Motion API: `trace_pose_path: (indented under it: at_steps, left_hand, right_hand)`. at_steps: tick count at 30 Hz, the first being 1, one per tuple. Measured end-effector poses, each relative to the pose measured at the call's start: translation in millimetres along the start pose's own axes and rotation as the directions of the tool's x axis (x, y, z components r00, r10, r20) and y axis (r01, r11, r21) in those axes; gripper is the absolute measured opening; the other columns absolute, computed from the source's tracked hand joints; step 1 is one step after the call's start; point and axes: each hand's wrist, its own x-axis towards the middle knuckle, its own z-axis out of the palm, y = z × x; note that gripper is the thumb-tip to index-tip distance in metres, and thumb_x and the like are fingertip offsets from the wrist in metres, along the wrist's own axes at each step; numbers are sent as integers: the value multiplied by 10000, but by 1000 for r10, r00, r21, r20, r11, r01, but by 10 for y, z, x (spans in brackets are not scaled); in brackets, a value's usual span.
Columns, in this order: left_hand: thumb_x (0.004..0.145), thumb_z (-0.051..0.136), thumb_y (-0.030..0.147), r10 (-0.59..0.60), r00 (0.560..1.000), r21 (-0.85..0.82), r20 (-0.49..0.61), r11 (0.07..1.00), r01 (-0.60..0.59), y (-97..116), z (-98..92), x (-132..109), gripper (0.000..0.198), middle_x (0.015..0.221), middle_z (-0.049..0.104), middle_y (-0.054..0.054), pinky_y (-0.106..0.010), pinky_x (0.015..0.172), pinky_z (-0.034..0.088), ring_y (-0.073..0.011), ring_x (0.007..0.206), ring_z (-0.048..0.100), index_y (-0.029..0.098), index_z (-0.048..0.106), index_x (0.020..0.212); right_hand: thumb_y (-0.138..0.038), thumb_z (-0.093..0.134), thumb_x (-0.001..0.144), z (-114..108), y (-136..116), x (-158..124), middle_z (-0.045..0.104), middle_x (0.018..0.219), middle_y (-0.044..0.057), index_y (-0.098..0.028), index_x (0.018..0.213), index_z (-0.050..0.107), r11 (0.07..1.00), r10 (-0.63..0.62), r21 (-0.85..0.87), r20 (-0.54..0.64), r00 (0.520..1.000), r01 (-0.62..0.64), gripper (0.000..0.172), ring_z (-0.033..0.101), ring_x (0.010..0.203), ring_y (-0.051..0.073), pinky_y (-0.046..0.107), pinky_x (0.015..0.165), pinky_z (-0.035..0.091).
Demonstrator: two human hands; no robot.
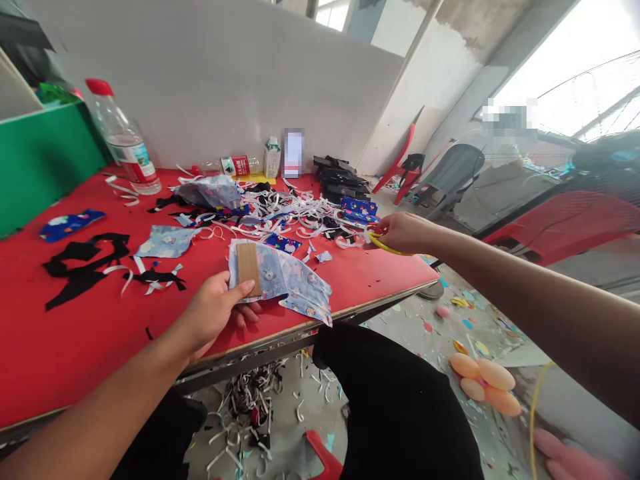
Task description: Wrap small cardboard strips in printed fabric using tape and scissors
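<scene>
My left hand [217,303] grips a flat brown rectangular piece [249,270], thumb on top, together with a light blue cartoon-print fabric piece [305,288] under it. The fabric spreads to the right over the table's front edge. Further right, my right hand [397,232] is closed around a thin, curved yellow thing [387,248] whose kind I cannot make out. It hovers at the table's right edge, close to a folded dark blue printed cloth [359,208]. Behind the fabric lie a small dark blue print piece [283,243] and a heap of white strips [295,210].
On the red table [120,333] are black scraps [83,263], a water bottle [127,143], a milk carton [272,158], a phone [293,153] and stacked black pieces [343,177]. A green box [45,163] stands left. A fan [590,167] and balloons [483,380] are right.
</scene>
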Motion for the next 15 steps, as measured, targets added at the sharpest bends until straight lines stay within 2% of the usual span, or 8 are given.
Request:
trace_pose_path:
  at_steps: [2,4,6,8,10,12,15]
  left_hand:
    - [978,596,213,2,1000,-1,3,1000,-2,-4,5,7,83,661,742,-79,-197,417,456,-161,493,692,135,588,952]
    - [979,593,204,5,1000,-8,9,1000,-5,-10,9,18,74,663,742,-74,-199,417,460,-164,492,698,139,583,946]
    - [979,592,204,10,1000,-17,16,1000,-10,-16,8,29,76,666,740,-70,-205,419,470,-170,495,706,143,578,935]
    - [979,589,205,18,1000,-22,19,1000,-18,-22,2,38,84,665,735,-63,-211,420,476,-172,498,707,145,575,922]
    - [975,591,204,29,999,-21,20,999,-28,-31,-5,43,82,671,734,-60,-212,427,483,-168,506,708,143,577,921]
    - [961,610,210,39,999,-23,15,999,-39,-47,-7,43,82,671,732,-57,-211,435,486,-162,508,701,142,580,926]
    - [939,636,246,45,999,-19,15,999,-45,-80,2,37,124,679,727,-64,-223,450,488,-169,520,697,138,582,967]
  right_hand:
    - [-518,997,572,73,-61,-56,657,597,12,-166,921,695,981,28,187,86,996,-44,581,505,522,127,285,497,312]
    - [-573,961,626,135,-150,-147,714,725,17,-196,1165,654,912,-4,404,164,986,-63,726,538,542,133,266,478,348]
    - [-658,866,722,223,-257,-254,703,769,-1,-245,1314,592,792,-80,607,213,974,-67,772,563,556,134,262,487,400]
    - [-732,790,758,349,-365,-348,634,707,-32,-249,1252,615,650,-156,757,226,962,-72,713,539,538,122,259,491,413]
    - [-775,766,744,496,-459,-414,612,681,-37,-232,1089,626,514,-196,854,208,958,-80,658,492,494,102,256,464,387]
    - [-794,737,757,631,-532,-466,672,726,-15,-240,1025,581,389,-201,918,169,965,-80,636,473,458,93,264,447,386]
    - [-778,664,842,747,-628,-578,760,823,24,-261,1068,536,250,-188,965,124,974,-74,578,484,433,97,273,444,409]
